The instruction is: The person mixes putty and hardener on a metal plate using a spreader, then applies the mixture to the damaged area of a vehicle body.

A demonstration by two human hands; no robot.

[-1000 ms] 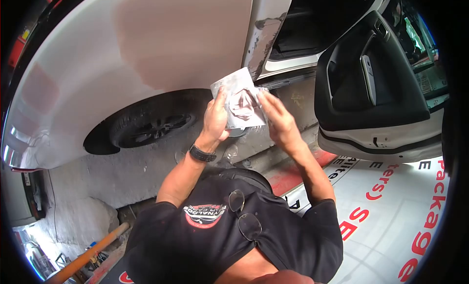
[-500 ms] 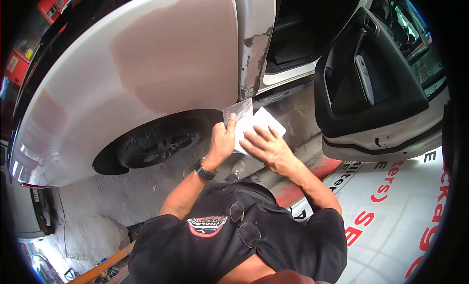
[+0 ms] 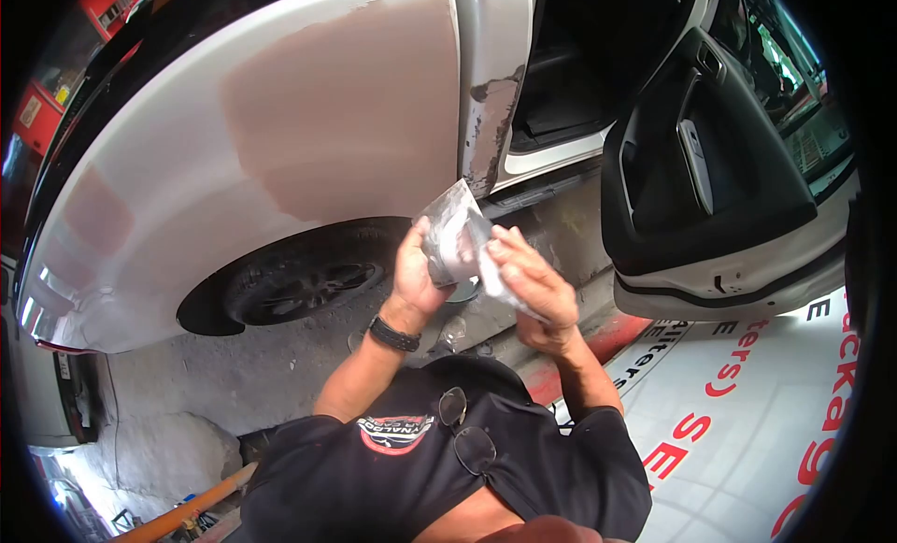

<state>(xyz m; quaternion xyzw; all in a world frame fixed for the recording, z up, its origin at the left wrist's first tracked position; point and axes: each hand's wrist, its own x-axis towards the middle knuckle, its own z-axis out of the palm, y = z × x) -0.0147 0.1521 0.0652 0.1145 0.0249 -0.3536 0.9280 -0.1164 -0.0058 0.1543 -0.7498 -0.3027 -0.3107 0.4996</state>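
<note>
My left hand (image 3: 416, 272), with a black watch on its wrist, grips a thin clear sheet (image 3: 448, 207) by its left side, thumb on the face. The sheet carries greyish smears and tilts upward. My right hand (image 3: 537, 281) is closed round a white sheet or cloth (image 3: 493, 277), blurred by motion, against the clear sheet's right edge. Beyond both hands is a pale car body panel (image 3: 346, 113) with a large pinkish-brown matte patch. The pillar (image 3: 488, 104) beside it has dark, chipped spots.
A wheel (image 3: 308, 281) sits below the panel. An open car door (image 3: 705, 160) stands at the right. A printed white banner (image 3: 710, 431) with red and black letters lies at the lower right. An orange pole (image 3: 187, 515) is at the lower left.
The white sheet has shifted from lying flat under my right fingers to being folded or edge-on in my right hand. My left hand has tilted the clear sheet and moved slightly left.
</note>
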